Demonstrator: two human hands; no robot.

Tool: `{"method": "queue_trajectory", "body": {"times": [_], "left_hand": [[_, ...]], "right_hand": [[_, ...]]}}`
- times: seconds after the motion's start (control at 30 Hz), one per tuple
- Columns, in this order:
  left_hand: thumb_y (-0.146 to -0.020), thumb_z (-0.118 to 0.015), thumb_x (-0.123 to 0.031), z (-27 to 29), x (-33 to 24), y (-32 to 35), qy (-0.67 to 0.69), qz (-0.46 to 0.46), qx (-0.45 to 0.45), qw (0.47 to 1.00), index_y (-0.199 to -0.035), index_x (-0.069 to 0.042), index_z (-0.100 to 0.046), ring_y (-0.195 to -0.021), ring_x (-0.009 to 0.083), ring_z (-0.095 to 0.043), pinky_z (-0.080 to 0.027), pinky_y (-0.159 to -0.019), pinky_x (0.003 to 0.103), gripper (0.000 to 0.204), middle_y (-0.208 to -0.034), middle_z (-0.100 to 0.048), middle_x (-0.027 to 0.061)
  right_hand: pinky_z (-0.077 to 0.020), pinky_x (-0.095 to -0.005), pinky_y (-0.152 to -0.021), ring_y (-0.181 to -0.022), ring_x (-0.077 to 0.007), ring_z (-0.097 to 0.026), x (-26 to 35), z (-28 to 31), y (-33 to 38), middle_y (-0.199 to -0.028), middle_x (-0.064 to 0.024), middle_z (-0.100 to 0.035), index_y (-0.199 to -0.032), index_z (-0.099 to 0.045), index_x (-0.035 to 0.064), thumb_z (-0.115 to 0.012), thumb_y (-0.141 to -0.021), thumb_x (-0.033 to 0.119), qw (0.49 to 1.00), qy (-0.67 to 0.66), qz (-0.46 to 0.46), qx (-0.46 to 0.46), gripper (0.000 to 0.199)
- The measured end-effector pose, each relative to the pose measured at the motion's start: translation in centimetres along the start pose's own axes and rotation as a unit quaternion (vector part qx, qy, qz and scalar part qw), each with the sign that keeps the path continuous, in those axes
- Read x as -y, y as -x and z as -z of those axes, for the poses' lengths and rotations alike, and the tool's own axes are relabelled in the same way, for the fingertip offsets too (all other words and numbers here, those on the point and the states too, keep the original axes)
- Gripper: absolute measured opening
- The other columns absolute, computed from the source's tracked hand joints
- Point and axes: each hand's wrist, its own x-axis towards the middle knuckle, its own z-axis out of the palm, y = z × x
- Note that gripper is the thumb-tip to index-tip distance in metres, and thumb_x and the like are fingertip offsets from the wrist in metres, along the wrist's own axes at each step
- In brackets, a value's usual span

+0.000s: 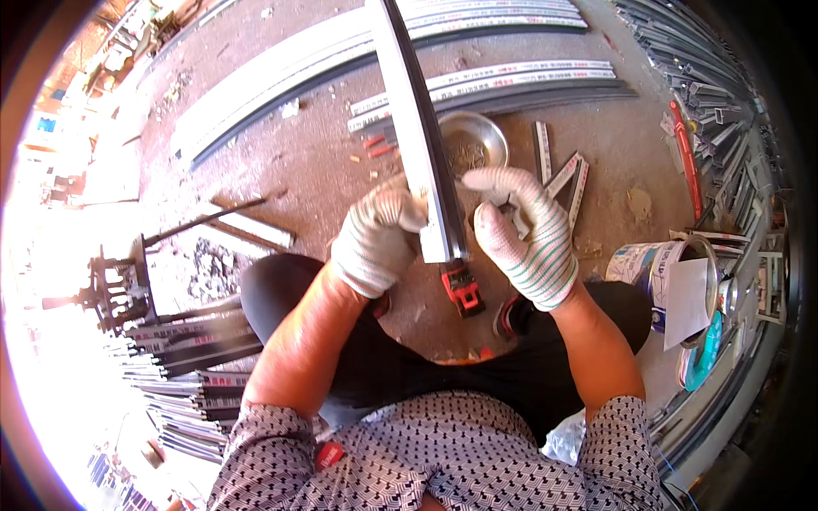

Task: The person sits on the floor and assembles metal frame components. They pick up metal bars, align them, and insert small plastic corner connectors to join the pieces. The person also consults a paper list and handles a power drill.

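A long white-and-black metal profile (411, 128) runs from the top of the view down to between my hands, its cut end facing me. My left hand (375, 238), in a white glove with green stripes, is closed round its left side near that end. My right hand (530, 234), gloved alike, is just right of the profile, fingers curved and thumb apart from the forefinger. Nothing I can name shows in it; its inner fingers are partly hidden. Below the profile's end, a red-and-black power tool (462, 289) rests between my feet.
A metal bowl (494, 140) holding small metal pieces stands behind my hands. Short profile offcuts (562, 175) lie to its right, and long profiles (511, 85) lie beyond. A bucket (635, 264) stands at right. Stacked profiles (204, 341) and a black metal stand (119, 289) are at left.
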Motion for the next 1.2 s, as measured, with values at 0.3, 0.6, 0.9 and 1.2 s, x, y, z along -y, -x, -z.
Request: {"method": "queue_trajectory", "body": {"times": [0.3, 0.6, 0.9, 1.2], "left_hand": [[-0.072, -0.043, 0.005, -0.3, 1.3, 0.0, -0.168, 0.016, -0.008, 0.986, -0.125, 0.004, -0.06, -0.084, 0.0072, -0.06, -0.052, -0.081, 0.019, 0.055, -0.1, -0.066, 0.0026], [-0.082, -0.055, -0.001, 0.9, 3.9, -0.9, -0.217, 0.038, -0.06, 0.974, -0.095, -0.008, -0.063, -0.059, 0.0034, -0.045, -0.035, -0.053, 0.02, 0.017, -0.072, -0.052, -0.0077], [-0.073, -0.045, 0.01, 1.5, 4.0, -0.9, -0.268, 0.021, -0.023, 0.963, -0.094, -0.001, -0.064, -0.073, 0.0055, -0.049, -0.043, -0.063, 0.021, 0.03, -0.086, -0.057, -0.0019], [-0.082, -0.053, 0.002, 1.4, 4.2, -1.1, -0.242, 0.002, -0.013, 0.97, -0.097, -0.007, -0.064, -0.062, 0.0008, -0.045, -0.036, -0.054, 0.018, 0.02, -0.075, -0.055, -0.0087]], "right_hand": [[-0.0548, -0.038, -0.087, -0.095, -0.0292, -0.071, -1.1, 0.3, -0.6, -0.101, -0.0179, -0.071, -0.114, -0.063, -0.001, -0.072, -0.088, 0.016, 0.995, 0.104, -0.003, 0.012, 0.032], [-0.0577, -0.0396, -0.076, -0.082, -0.032, -0.072, -1.5, 0.2, 0.2, -0.09, -0.0168, -0.072, -0.106, -0.065, 0.0017, -0.071, -0.085, 0.014, 0.981, 0.193, 0.011, -0.008, 0.024], [-0.0582, -0.0394, -0.072, -0.077, -0.0313, -0.073, -2.0, 0.1, 0.6, -0.086, -0.0154, -0.072, -0.102, -0.065, 0.0035, -0.071, -0.084, 0.011, 0.972, 0.235, 0.008, -0.021, 0.021], [-0.0568, -0.0409, -0.066, -0.071, -0.0331, -0.071, -1.5, -0.1, 0.5, -0.078, -0.0167, -0.071, -0.094, -0.066, 0.0036, -0.071, -0.085, 0.014, 0.971, 0.237, -0.014, -0.033, 0.015]]}}
